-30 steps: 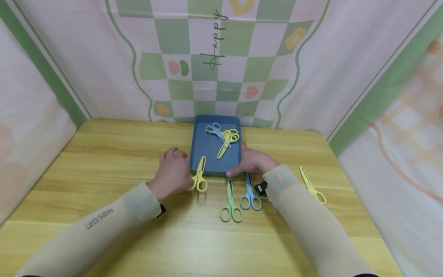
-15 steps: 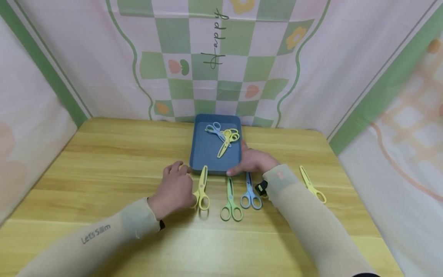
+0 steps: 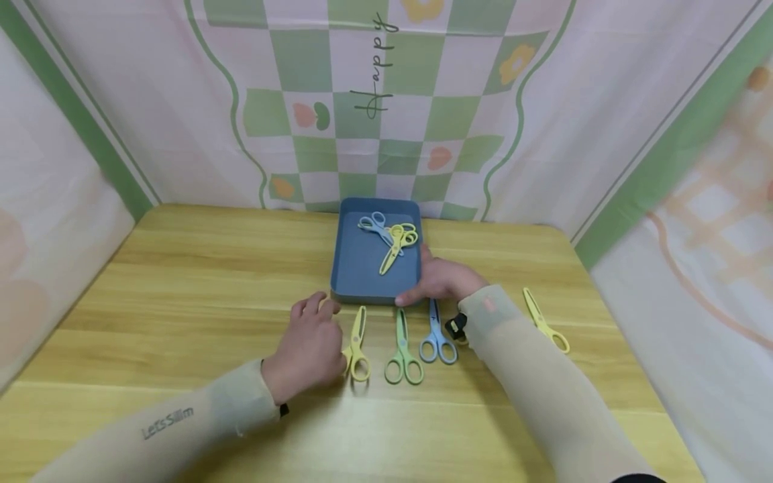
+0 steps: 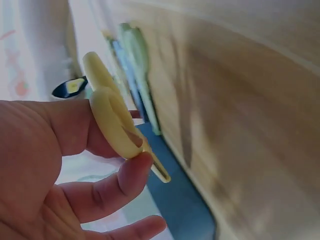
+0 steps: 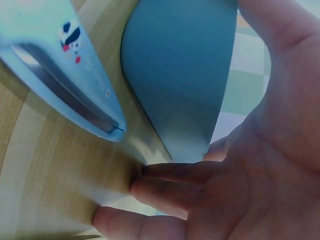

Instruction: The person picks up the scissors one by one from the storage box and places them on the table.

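My left hand [image 3: 309, 352] pinches a pair of yellow scissors [image 3: 358, 339] by a handle loop, blades pointing away from me. In the left wrist view, thumb and finger hold the yellow loop [image 4: 107, 125] just off the tabletop, its shadow beside it. My right hand [image 3: 443, 278] rests against the near right corner of a blue tray [image 3: 356, 285], thumb along the rim, other fingers extended down its side, as the right wrist view shows. Light blue scissors [image 3: 376, 229] and yellow scissors [image 3: 394, 249] lie crossed inside the tray.
Green scissors [image 3: 402, 345] and blue scissors [image 3: 435, 332] lie side by side before the tray. Something yellow is mostly hidden under the right wrist. Another yellow pair [image 3: 543, 325] lies farther right on the wooden table [image 3: 211, 261]. A patterned curtain [image 3: 356, 154] stands behind.
My left hand has drawn the yellow scissors from over the tray's front edge toward me, to the left of the green pair. My right hand and the tray have stayed in place.
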Action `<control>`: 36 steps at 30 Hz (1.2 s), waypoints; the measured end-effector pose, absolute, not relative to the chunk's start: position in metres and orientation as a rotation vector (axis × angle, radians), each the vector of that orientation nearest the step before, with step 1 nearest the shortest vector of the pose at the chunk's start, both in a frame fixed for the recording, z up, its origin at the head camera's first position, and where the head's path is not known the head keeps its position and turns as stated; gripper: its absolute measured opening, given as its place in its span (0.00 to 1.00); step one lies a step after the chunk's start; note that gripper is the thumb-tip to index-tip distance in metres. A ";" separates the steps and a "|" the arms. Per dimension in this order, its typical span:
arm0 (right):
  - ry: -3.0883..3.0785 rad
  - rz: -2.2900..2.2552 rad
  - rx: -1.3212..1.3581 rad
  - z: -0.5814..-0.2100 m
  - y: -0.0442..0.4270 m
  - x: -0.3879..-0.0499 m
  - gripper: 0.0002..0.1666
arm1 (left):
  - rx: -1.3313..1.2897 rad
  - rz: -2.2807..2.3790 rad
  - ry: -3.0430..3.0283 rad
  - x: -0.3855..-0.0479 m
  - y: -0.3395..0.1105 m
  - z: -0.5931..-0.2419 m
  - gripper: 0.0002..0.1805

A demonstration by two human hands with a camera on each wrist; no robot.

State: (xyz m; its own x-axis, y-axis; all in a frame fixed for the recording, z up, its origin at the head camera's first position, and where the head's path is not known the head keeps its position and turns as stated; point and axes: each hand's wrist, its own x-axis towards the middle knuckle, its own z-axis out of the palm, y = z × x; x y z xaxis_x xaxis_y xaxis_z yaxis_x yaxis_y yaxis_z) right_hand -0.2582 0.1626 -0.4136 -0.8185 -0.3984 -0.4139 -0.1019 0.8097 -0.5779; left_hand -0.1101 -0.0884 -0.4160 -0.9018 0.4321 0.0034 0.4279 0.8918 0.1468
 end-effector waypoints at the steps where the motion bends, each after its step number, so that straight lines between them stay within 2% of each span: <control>1: 2.462 -0.741 -0.370 -0.413 0.163 -0.258 0.88 | 0.681 0.214 3.018 -0.111 -0.088 -0.418 0.17; 18: 2.451 -0.766 -0.363 -0.414 0.163 -0.259 0.88 | 0.639 0.186 2.920 -0.124 -0.081 -0.438 0.15; 36: 2.451 -0.778 -0.357 -0.413 0.162 -0.258 0.86 | 0.643 0.243 2.893 -0.123 -0.071 -0.437 0.16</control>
